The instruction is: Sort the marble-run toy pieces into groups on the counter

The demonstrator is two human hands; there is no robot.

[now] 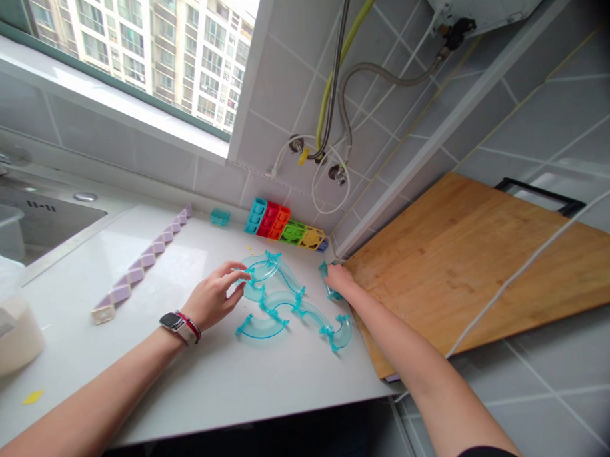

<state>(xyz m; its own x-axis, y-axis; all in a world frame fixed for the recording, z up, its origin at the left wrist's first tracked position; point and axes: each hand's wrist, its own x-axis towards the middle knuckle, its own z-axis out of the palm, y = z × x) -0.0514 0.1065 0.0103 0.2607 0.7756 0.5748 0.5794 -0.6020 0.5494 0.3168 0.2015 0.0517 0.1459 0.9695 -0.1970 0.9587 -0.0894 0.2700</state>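
Observation:
Several see-through teal curved track pieces (282, 300) lie in a winding cluster on the white counter (230, 384). At the cluster's left edge is my left hand (216, 295), its fingers bent and apart, with the fingertips close to a curved piece; whether they touch it I cannot tell. My right hand (339, 279) reaches to the counter's right side, beside the wooden board. Its fingers are closed on a teal piece (331, 293), partly hidden by the hand. A separate curved piece (262, 328) lies at the front of the cluster.
A row of coloured plastic blocks (279, 223) and a small teal piece (220, 216) stand by the wall. A lilac-and-white zigzag strip (143, 262) lies left. A wooden board (466, 263) leans at the right, crossed by a white cable (517, 276). The sink (64, 210) is far left.

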